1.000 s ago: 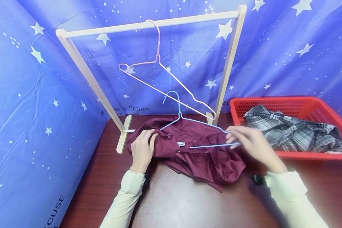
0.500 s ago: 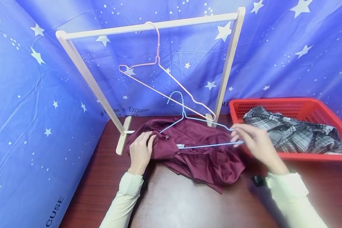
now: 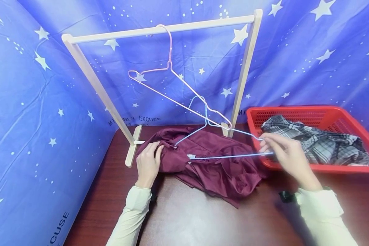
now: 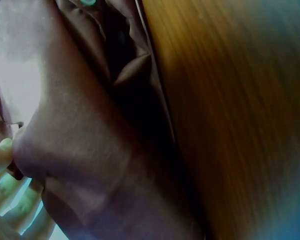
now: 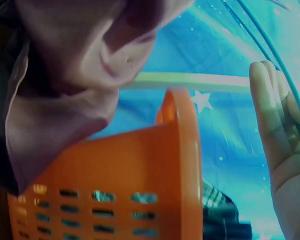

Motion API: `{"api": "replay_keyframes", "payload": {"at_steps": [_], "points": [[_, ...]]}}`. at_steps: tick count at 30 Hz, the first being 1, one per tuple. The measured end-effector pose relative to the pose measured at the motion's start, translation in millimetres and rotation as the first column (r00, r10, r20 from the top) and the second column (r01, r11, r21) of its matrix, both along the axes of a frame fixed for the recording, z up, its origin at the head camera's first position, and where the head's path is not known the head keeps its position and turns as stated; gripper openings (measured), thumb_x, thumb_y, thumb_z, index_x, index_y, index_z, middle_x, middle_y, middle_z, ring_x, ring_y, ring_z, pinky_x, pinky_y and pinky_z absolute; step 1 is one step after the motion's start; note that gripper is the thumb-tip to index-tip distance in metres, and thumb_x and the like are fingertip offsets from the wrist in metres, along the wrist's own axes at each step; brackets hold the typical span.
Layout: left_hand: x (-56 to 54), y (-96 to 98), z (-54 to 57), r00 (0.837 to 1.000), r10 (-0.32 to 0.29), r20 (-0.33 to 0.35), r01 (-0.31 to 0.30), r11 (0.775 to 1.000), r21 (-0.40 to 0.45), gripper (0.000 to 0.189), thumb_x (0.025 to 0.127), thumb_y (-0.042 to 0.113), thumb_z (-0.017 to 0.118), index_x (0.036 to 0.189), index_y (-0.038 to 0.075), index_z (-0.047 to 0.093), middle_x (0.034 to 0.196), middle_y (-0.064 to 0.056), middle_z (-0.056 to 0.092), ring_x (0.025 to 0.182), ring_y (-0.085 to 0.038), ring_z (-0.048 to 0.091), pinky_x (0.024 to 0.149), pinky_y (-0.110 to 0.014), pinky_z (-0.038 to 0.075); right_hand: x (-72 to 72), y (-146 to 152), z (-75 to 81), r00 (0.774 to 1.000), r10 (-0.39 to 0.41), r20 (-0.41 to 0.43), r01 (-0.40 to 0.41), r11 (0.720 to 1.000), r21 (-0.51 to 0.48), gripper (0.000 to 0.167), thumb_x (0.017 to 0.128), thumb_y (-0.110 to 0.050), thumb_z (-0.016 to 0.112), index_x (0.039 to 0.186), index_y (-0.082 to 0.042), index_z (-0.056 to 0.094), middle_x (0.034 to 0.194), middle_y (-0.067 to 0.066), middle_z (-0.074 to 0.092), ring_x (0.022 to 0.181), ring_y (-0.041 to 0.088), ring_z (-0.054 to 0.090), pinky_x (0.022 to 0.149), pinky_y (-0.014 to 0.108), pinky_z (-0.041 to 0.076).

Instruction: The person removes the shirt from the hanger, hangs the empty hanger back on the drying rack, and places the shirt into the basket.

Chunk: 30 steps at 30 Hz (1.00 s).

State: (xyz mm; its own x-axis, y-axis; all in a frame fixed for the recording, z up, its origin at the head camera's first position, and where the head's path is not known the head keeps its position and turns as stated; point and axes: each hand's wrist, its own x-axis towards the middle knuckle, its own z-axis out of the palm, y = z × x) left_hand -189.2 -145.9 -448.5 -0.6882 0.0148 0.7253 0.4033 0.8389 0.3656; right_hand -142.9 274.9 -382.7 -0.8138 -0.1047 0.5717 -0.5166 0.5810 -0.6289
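Observation:
A maroon shirt point(image 3: 221, 177) lies bunched on the table, small buttons showing near its neck opening. My left hand point(image 3: 148, 164) pinches its fabric at the left; in the left wrist view the thumb of that hand point(image 4: 5, 200) bears on the cloth. A blue wire hanger point(image 3: 230, 156) slants over the shirt with its hook up, its left end hidden inside the garment. At the hanger's right corner, my right hand point(image 3: 286, 153) holds the wire between thumb and fingers. The right wrist view has the wire point(image 5: 270, 45) running past those fingers.
Behind the shirt stands a wooden rack point(image 3: 249, 68), with a pink hanger point(image 3: 170, 48) hooked on its bar and dipping close to the blue hook. To the right, a red basket point(image 3: 295, 108) contains a grey plaid garment point(image 3: 323, 141). A starry blue curtain point(image 3: 295, 78) encloses the back and left.
My right hand has moved right with the blue hanger, and its hook has shifted right too. The left hand has edged slightly left, still on the shirt.

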Motion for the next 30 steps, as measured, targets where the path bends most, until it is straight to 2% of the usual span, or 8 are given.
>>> {"api": "replay_keyframes", "payload": {"at_steps": [4, 8, 17, 20, 25, 30], "points": [[0.5, -3.0, -1.0, 1.000, 0.010, 0.006, -0.010, 1.000, 0.004, 0.017, 0.094, 0.022, 0.068, 0.102, 0.007, 0.073, 0.090, -0.007, 0.072, 0.079, -0.033, 0.070, 0.062, -0.047, 0.051, 3.2, 9.3, -0.8, 0.999, -0.021, 0.030, 0.021, 1.000, -0.013, 0.028, 0.091, 0.010, 0.061, 0.116, 0.001, 0.070, 0.083, -0.004, 0.072, 0.070, -0.006, 0.067, 0.073, 0.006, 0.049], [-0.3, -5.1, -2.6, 0.999, 0.015, 0.050, -0.016, 1.000, 0.005, 0.018, 0.095, 0.023, 0.067, 0.102, 0.008, 0.073, 0.089, -0.007, 0.072, 0.078, -0.035, 0.070, 0.062, -0.048, 0.051, 6.6, 15.3, 1.0, 0.998, -0.034, 0.059, 0.036, 0.999, -0.040, 0.026, 0.093, 0.008, 0.060, 0.117, 0.003, 0.069, 0.084, -0.013, 0.070, 0.069, -0.005, 0.068, 0.071, 0.007, 0.050], [-0.9, -8.7, -3.4, 0.984, 0.041, 0.175, -0.045, 0.999, 0.020, 0.016, 0.093, 0.027, 0.069, 0.099, 0.013, 0.073, 0.090, -0.004, 0.072, 0.082, -0.033, 0.071, 0.066, -0.049, 0.052, 10.7, 22.4, 8.6, 0.995, -0.087, -0.040, 0.087, 0.996, -0.012, 0.028, 0.091, 0.007, 0.063, 0.117, 0.001, 0.070, 0.087, -0.028, 0.066, 0.070, -0.010, 0.065, 0.075, 0.003, 0.046], [0.0, -9.3, -2.7, 0.979, 0.042, 0.201, -0.050, 0.998, 0.031, 0.015, 0.092, 0.028, 0.071, 0.097, 0.014, 0.074, 0.089, -0.002, 0.072, 0.081, -0.031, 0.071, 0.065, -0.048, 0.051, 11.9, 24.4, 9.1, 0.995, -0.085, -0.046, 0.084, 0.996, -0.009, 0.027, 0.091, 0.008, 0.063, 0.116, 0.002, 0.070, 0.087, -0.028, 0.066, 0.070, -0.010, 0.066, 0.074, 0.003, 0.046], [0.0, -13.2, -0.8, 0.975, 0.043, 0.218, -0.055, 0.997, 0.048, 0.018, 0.090, 0.032, 0.072, 0.099, 0.017, 0.075, 0.089, -0.001, 0.074, 0.081, -0.028, 0.071, 0.066, -0.046, 0.051, 15.3, 25.5, 9.0, 0.997, -0.075, -0.021, 0.075, 0.997, -0.033, 0.025, 0.092, 0.008, 0.061, 0.115, 0.003, 0.070, 0.085, -0.019, 0.068, 0.070, -0.007, 0.067, 0.070, 0.005, 0.049], [-4.4, -22.4, 8.8, 0.983, 0.029, 0.180, -0.049, 0.993, 0.108, 0.019, 0.089, 0.028, 0.075, 0.102, 0.014, 0.075, 0.086, -0.003, 0.075, 0.083, -0.027, 0.070, 0.072, -0.045, 0.051, 18.6, 24.9, 8.3, 0.997, -0.079, -0.015, 0.078, 0.996, -0.043, 0.025, 0.092, 0.009, 0.061, 0.114, 0.003, 0.070, 0.084, -0.016, 0.069, 0.069, -0.007, 0.067, 0.069, 0.006, 0.049]]}}
